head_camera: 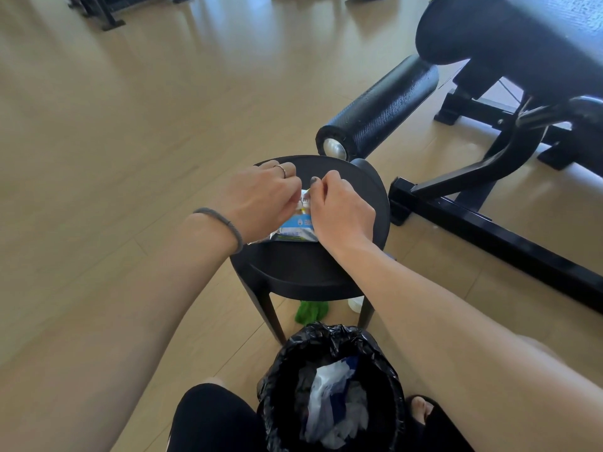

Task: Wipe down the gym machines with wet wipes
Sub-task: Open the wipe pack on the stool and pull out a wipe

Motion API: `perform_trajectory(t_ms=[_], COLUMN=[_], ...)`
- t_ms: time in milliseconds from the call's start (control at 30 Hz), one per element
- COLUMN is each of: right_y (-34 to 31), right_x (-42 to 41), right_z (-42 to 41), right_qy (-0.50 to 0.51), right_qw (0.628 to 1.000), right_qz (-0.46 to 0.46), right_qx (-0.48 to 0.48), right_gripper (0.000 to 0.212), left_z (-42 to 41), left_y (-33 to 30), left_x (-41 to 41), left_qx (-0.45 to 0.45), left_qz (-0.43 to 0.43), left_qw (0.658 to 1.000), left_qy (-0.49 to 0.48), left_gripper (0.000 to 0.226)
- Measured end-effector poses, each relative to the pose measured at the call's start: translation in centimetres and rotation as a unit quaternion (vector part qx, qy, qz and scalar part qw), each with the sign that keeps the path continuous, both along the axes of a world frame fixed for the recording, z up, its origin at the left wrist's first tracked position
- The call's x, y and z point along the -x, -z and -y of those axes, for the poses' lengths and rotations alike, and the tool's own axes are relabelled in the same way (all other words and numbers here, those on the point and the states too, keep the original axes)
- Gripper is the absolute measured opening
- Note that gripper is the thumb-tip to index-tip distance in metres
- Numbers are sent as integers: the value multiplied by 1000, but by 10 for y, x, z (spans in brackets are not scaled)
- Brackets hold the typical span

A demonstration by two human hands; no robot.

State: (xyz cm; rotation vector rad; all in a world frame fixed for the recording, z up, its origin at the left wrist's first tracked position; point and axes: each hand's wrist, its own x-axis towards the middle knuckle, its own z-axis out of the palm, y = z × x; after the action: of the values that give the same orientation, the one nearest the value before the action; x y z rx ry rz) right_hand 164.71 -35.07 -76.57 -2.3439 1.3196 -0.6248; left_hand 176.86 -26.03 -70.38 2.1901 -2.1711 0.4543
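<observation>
Both hands are at work on the wet wipe packet point(295, 228), a blue and white foil pack that lies on the seat of a round black stool point(293, 275). The left hand point(261, 202) has its fingers curled down onto the packet's far left part, and the right hand point(339, 210) pinches at the packet's top edge just beside it, so each hand is gripping the pack; whether a wipe or only the flap sits between the right fingertips is hidden by the knuckles. By my reading this is the fetching step: the pack is being opened or a wipe drawn out, and no wiping of equipment is under way here. The next move likely calls for the left hand to pin the packet flat while the right pulls a single sheet free, then a turn toward the machine. Just behind the stool stands a black weight bench point(509, 44) with a foam roller pad point(385, 109) nearest to the stool, a sensible first surface. In front of the stool, near the person's knees, a bin lined with a black bag point(329, 340) holds crumpled white wipes. A green cloth point(308, 313) lies on the wooden floor point(114, 125) under the stool.
</observation>
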Motion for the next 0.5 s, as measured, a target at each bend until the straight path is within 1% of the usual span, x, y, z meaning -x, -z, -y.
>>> perform_trajectory(t_ms=[67,100,167,300,367,433,500], right_y=[1,1,1,0,0,0,0], right_x=[0,0,0,0,0,0,-1], right_z=[0,0,0,1,1,0,0], right_qy=[1,1,2,2,2,3,6], right_qw=[1000,1000,1000,1000,1000,1000,1000], right_qz=[3,4,3,0,1,1,-3], right_qx=[1,1,3,5,8,9,11], right_gripper=[32,32,32,33,33,33,33], left_z=[2,3,3,-1,-3,-5,-9], left_y=[-1,-1,1,8,10,9,8], left_x=[4,7,10,8,6,6,5], left_qx=[11,11,24,83,106,120,118], left_qz=[27,22,-10,-88,-163,-262,-325], left_qw=[1000,1000,999,992,979,952,930], left_qy=[-7,-15,-33,-41,-66,-101,-124], left_gripper=[15,13,12,18,11,8,7])
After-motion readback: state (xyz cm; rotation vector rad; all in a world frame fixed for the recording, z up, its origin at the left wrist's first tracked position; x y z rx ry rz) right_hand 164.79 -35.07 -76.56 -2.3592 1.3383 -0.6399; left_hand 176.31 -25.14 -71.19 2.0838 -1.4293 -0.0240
